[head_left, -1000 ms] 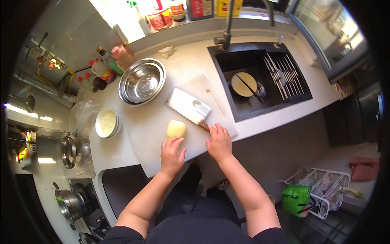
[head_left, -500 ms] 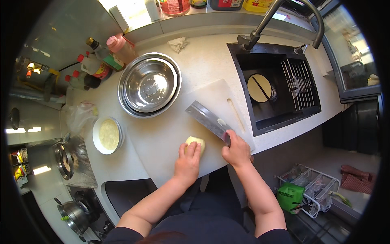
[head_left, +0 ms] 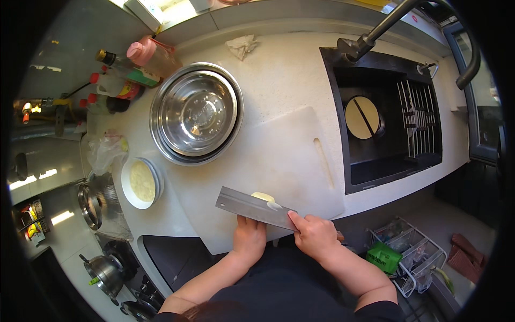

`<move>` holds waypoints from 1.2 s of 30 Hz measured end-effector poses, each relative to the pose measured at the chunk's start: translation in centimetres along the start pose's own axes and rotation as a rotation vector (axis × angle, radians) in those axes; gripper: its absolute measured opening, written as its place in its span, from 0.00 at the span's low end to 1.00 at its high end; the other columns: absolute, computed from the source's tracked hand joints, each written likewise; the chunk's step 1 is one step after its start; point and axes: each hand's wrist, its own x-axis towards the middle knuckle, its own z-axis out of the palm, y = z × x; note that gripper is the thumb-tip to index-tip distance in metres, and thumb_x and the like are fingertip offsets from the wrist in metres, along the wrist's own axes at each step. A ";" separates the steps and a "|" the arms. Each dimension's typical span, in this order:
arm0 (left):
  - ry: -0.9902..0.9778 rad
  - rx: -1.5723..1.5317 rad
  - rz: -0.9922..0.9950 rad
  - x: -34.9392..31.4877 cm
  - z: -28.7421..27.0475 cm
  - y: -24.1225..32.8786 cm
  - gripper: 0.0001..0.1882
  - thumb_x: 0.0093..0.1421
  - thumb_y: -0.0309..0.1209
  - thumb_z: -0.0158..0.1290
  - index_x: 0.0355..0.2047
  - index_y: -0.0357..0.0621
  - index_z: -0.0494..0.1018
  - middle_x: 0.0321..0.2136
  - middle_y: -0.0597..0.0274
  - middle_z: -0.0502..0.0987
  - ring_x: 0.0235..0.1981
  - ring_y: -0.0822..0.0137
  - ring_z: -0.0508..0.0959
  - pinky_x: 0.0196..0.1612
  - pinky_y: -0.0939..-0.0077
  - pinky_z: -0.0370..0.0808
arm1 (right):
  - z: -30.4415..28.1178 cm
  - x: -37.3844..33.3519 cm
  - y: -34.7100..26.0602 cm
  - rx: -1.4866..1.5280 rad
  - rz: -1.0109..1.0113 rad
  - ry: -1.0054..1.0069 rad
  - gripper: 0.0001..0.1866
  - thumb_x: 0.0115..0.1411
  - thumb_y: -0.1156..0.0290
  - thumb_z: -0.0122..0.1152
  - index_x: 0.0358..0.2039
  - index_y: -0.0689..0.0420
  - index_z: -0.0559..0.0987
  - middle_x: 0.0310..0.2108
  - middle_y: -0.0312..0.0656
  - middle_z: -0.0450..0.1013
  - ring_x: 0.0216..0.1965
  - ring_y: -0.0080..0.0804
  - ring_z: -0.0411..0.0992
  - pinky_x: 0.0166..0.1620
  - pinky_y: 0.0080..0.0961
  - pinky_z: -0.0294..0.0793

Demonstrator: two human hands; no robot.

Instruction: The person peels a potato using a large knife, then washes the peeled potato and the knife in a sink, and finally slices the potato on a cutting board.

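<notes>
My right hand (head_left: 317,236) grips the handle of a broad-bladed cleaver (head_left: 249,206), with a finger pressed against the blade. The blade lies across a pale, peeled potato (head_left: 263,197). Only the potato's far part shows beyond the steel. My left hand (head_left: 250,240) is at the near side of the blade, its fingers curled against the potato and their tips hidden under the cleaver. All this is over a white cutting board (head_left: 289,139) at the counter's near edge. A pale oval patch, perhaps a slice, shows on the blade near my right hand.
Nested steel bowls (head_left: 199,115) stand beyond the board, and a white bowl (head_left: 142,183) with pale yellow contents sits at left. Bottles (head_left: 120,88) line the left wall. A black sink (head_left: 365,161) with a faucet (head_left: 375,32) is at right. A wire basket (head_left: 410,257) stands below.
The cleaver has come left and nearer, from the right of the potato to across it. My right hand moved with it. The view has shifted, and the blade now covers my left fingertips.
</notes>
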 end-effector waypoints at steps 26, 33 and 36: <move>0.125 0.080 0.046 1.7 -1.0 1.1 0.30 0.44 0.16 0.50 0.52 0.32 0.69 0.53 0.48 0.67 0.55 0.35 0.65 0.42 0.60 0.80 | -1.0 7.0 0.5 0.083 0.096 -0.524 0.08 0.55 0.73 0.52 0.34 0.56 0.78 0.26 0.53 0.77 0.28 0.53 0.77 0.31 0.47 0.76; 0.138 0.087 0.048 1.4 -0.8 0.9 0.28 0.45 0.17 0.50 0.52 0.33 0.70 0.52 0.47 0.67 0.54 0.36 0.66 0.40 0.60 0.80 | -0.5 5.2 0.2 0.076 0.028 -0.335 0.09 0.54 0.72 0.54 0.36 0.55 0.77 0.23 0.49 0.76 0.26 0.51 0.76 0.31 0.45 0.76; 0.123 0.080 0.042 1.1 -0.6 0.7 0.27 0.44 0.17 0.51 0.50 0.34 0.71 0.51 0.46 0.67 0.53 0.36 0.66 0.40 0.60 0.80 | -2.7 3.4 0.3 0.068 0.026 -0.314 0.10 0.53 0.72 0.57 0.38 0.54 0.77 0.22 0.47 0.75 0.24 0.49 0.76 0.29 0.44 0.76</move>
